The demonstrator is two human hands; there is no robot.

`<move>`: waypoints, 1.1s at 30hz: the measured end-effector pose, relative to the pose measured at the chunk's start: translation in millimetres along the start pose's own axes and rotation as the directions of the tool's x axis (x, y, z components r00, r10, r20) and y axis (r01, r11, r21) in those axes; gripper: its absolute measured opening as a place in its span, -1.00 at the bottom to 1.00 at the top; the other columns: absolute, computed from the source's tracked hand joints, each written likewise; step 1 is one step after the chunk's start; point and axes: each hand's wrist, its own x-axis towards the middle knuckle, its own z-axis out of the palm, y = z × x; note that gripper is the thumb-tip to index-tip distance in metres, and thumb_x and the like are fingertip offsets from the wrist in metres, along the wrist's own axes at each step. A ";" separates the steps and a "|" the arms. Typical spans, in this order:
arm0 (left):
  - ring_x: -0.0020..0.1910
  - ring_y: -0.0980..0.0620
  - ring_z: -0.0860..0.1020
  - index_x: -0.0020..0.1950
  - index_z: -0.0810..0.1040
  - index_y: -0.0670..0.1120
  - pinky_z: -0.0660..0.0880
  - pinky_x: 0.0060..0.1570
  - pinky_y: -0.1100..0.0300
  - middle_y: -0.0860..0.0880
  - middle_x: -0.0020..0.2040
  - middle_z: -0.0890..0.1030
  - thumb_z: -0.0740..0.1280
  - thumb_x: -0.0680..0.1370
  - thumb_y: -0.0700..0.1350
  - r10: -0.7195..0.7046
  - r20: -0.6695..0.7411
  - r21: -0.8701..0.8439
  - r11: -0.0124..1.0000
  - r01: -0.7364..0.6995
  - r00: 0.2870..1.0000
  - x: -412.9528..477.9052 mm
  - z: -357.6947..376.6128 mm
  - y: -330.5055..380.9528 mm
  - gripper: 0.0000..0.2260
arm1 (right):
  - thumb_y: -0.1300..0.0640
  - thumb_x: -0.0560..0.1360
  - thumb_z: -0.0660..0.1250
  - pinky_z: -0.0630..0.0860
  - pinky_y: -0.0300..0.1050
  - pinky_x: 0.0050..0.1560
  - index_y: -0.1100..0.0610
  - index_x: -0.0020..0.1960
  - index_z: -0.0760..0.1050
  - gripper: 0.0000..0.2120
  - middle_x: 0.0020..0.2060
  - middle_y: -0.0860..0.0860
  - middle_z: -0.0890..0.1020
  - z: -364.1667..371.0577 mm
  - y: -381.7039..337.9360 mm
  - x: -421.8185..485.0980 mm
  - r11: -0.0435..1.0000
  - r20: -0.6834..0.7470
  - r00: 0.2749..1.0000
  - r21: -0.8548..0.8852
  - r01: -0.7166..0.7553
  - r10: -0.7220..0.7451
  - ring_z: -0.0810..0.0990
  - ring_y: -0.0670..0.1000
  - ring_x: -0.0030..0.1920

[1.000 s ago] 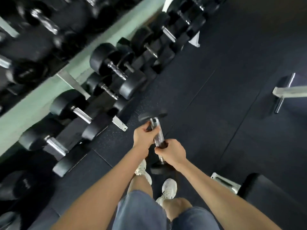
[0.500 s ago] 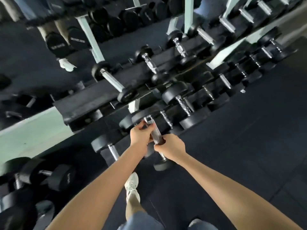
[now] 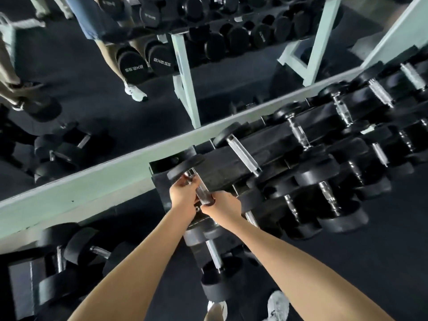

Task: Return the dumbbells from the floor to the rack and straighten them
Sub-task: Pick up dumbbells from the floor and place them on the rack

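Note:
Both hands grip the chrome handle of one black dumbbell (image 3: 185,166). My left hand (image 3: 183,193) holds the handle's far part, just under the far head. My right hand (image 3: 221,205) holds the near part. The dumbbell is over the left end of the black top shelf of the rack (image 3: 231,163), its far head above the shelf's back edge. Its near head is hidden behind my hands. To the right on the same shelf lies another dumbbell (image 3: 243,154), and further ones beyond it.
A lower tier carries a dumbbell (image 3: 213,253) right below my hands and larger ones (image 3: 326,195) to the right. A pale green ledge (image 3: 92,181) runs behind the rack under a mirror. More dumbbells (image 3: 76,249) sit low at the left. My shoes (image 3: 278,302) stand on dark floor.
The dumbbell has been carried up from low over the floor to the rack's top shelf, both hands staying on the handle. The view has swung from the floor to the rack and mirror.

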 end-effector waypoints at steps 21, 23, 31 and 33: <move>-0.04 -0.12 0.62 -0.17 0.53 0.00 0.59 0.08 -0.12 0.01 -0.25 0.58 0.40 0.49 -0.11 0.034 -0.020 0.187 0.982 -0.029 0.999 106.4 -11.0 24.8 -0.92 | -0.05 0.45 0.31 0.32 -0.18 -0.23 0.11 -0.08 0.58 -0.77 -0.15 0.03 0.67 42.3 -45.6 80.3 0.998 0.002 0.998 0.008 -0.064 0.064 0.57 0.04 -0.19; -0.08 -0.11 0.61 -0.15 0.54 0.00 0.59 0.07 -0.12 0.03 -0.27 0.58 0.41 0.49 -0.11 0.046 -0.012 0.200 0.979 -0.043 0.999 105.3 -12.3 23.9 -0.94 | -0.05 0.45 0.31 0.32 -0.19 -0.24 0.11 -0.09 0.57 -0.76 -0.14 0.02 0.67 46.1 -47.6 77.3 0.996 -0.005 0.996 0.015 -0.084 0.084 0.62 0.05 -0.12; 0.00 -0.11 0.63 0.14 0.59 -0.10 0.60 0.05 -0.07 -0.05 -0.09 0.63 0.41 0.48 -0.04 0.048 -0.018 0.244 0.969 -0.042 0.999 104.2 -12.0 23.4 -0.73 | -0.07 0.48 0.29 0.37 -0.16 -0.19 0.12 0.02 0.56 -0.71 -0.07 0.05 0.67 41.0 -51.0 73.7 0.995 0.044 0.996 -0.054 -0.081 0.083 0.64 0.10 -0.03; 0.01 -0.12 0.62 0.21 0.57 -0.08 0.59 0.08 -0.07 -0.05 -0.05 0.62 0.41 0.48 -0.05 0.064 -0.017 0.243 0.968 -0.058 0.998 103.3 -12.4 21.6 -0.68 | -0.16 0.46 0.29 0.45 -0.13 -0.16 0.10 0.07 0.54 -0.63 -0.07 0.03 0.67 40.0 -51.7 70.4 0.997 0.077 0.996 -0.068 -0.047 0.052 0.65 0.08 -0.02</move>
